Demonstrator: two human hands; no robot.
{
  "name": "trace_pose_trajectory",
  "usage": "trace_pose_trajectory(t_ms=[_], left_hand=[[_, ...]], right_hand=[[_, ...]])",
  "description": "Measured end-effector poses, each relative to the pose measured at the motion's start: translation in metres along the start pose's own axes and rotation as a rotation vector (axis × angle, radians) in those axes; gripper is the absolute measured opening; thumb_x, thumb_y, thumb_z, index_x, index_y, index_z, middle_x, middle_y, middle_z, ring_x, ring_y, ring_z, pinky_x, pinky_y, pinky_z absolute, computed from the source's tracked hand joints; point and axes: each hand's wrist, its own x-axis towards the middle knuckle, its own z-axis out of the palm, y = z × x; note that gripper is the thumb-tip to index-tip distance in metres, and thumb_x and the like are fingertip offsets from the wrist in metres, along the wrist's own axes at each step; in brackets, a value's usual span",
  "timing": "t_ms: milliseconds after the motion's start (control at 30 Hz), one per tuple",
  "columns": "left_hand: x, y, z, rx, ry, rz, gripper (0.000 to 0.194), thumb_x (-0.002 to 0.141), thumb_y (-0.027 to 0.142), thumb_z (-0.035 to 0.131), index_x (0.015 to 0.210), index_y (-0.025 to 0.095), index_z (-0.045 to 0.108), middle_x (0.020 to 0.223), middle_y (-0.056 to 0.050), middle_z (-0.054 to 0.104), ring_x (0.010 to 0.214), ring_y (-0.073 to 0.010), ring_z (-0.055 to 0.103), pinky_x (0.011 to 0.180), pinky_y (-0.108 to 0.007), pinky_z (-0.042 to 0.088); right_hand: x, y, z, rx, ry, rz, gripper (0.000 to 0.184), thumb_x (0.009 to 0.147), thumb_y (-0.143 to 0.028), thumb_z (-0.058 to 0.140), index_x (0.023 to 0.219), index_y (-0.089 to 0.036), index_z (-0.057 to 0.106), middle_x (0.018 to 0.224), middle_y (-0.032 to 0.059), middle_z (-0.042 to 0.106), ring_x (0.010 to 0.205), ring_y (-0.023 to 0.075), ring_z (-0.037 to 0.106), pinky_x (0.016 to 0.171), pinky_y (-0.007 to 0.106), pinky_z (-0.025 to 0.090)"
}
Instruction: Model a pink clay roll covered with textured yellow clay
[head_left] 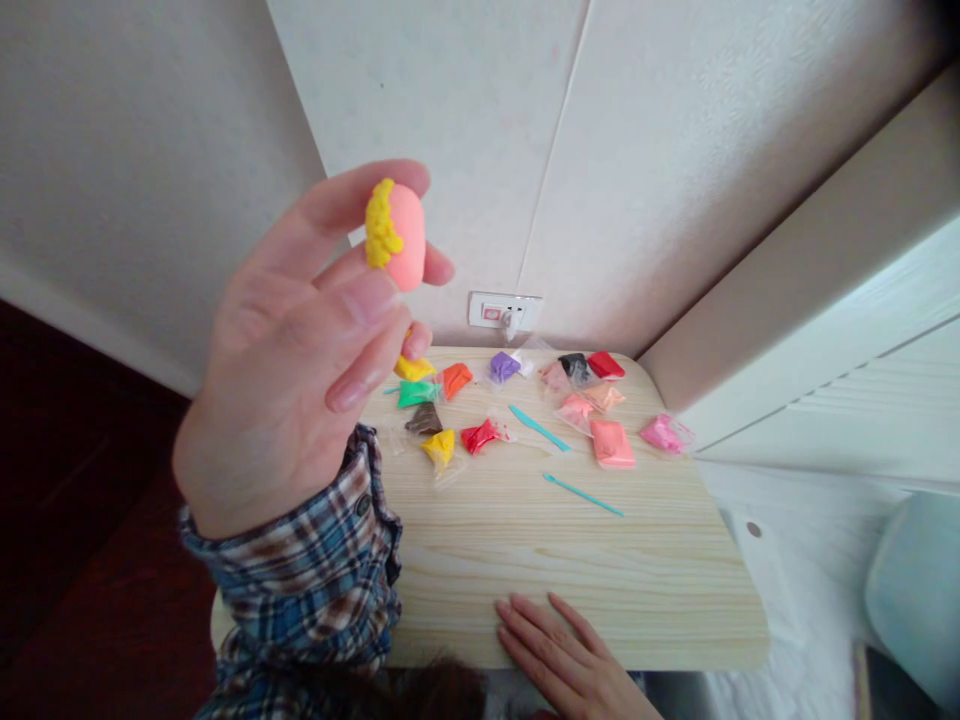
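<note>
Raised high above the table, my left hand (300, 350) pinches a small clay figure (409, 235) between thumb and fingers. The piece is a smooth pink rounded lump with a bumpy yellow patch on its left side. My right hand (559, 655) lies flat at the table's front edge, fingers stretched out, holding nothing. Farther back on the wood-grain table (570, 570) lie a flat blue clay knife (538, 428) and a thin blue modelling stick (583, 494).
Several clear packets of coloured clay are spread over the back of the table, among them a yellow one (439, 447), a red one (481, 435), a purple one (504, 367) and a salmon one (613, 444). A wall socket (504, 310) with a plug sits behind.
</note>
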Motion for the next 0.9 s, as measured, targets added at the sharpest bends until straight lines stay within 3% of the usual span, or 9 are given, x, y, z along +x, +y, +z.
trace_pose_trajectory(t_ms=[133,200,300,433,700,900], left_hand=[[-0.001,0.002,-0.002,-0.006,-0.016,0.011,0.026,0.085,0.001,0.05,0.105,0.012,0.063,0.076,0.006,0.069,0.038,-0.002,0.017,0.062,-0.018,0.046],[-0.001,0.002,-0.002,0.002,-0.028,0.014,0.027,0.085,0.001,0.048,0.104,0.013,0.063,0.076,0.006,0.069,0.039,-0.0017,0.019,0.061,-0.018,0.045],[0.0,0.001,-0.001,0.021,-0.005,0.001,0.025,0.083,0.004,0.052,0.101,0.015,0.065,0.075,0.007,0.07,0.037,-0.0009,0.02,0.059,-0.018,0.043],[0.002,-0.001,-0.001,0.046,0.024,0.013,0.026,0.078,0.008,0.056,0.097,0.019,0.07,0.075,0.008,0.069,0.035,0.0011,0.022,0.052,-0.02,0.036],[0.001,-0.001,-0.002,0.052,0.017,0.014,0.025,0.077,0.01,0.06,0.098,0.018,0.072,0.075,0.007,0.068,0.034,0.0032,0.027,0.045,-0.021,0.028],[0.0,-0.003,-0.002,0.042,0.039,0.031,0.026,0.077,0.013,0.065,0.101,0.018,0.072,0.077,0.005,0.066,0.037,0.0021,0.031,0.04,-0.02,0.02]], right_hand=[[-0.002,0.012,-0.005,0.005,0.092,0.187,0.038,0.099,-0.025,0.048,0.136,-0.018,0.05,0.124,0.0075,0.069,0.11,0.0173,0.067,0.088,0.031,0.058],[-0.006,0.025,-0.007,-0.014,0.151,0.346,0.034,0.1,-0.025,0.047,0.133,-0.017,0.05,0.117,0.0097,0.068,0.101,0.0185,0.069,0.08,0.034,0.06],[-0.006,0.046,-0.008,-0.057,0.194,0.498,0.034,0.098,-0.028,0.051,0.132,-0.021,0.051,0.115,0.008,0.064,0.098,0.0192,0.067,0.079,0.038,0.06],[0.0,0.061,-0.004,-0.091,0.209,0.542,0.033,0.097,-0.03,0.054,0.129,-0.022,0.054,0.115,0.0072,0.064,0.097,0.019,0.066,0.081,0.039,0.058],[0.005,0.058,0.004,-0.088,0.23,0.585,0.032,0.097,-0.032,0.055,0.127,-0.022,0.055,0.115,0.007,0.064,0.098,0.0197,0.065,0.084,0.041,0.057],[0.019,0.063,0.001,0.043,0.28,0.659,0.026,0.096,-0.031,0.056,0.119,-0.019,0.059,0.112,0.0061,0.065,0.093,0.0176,0.066,0.08,0.038,0.057]])
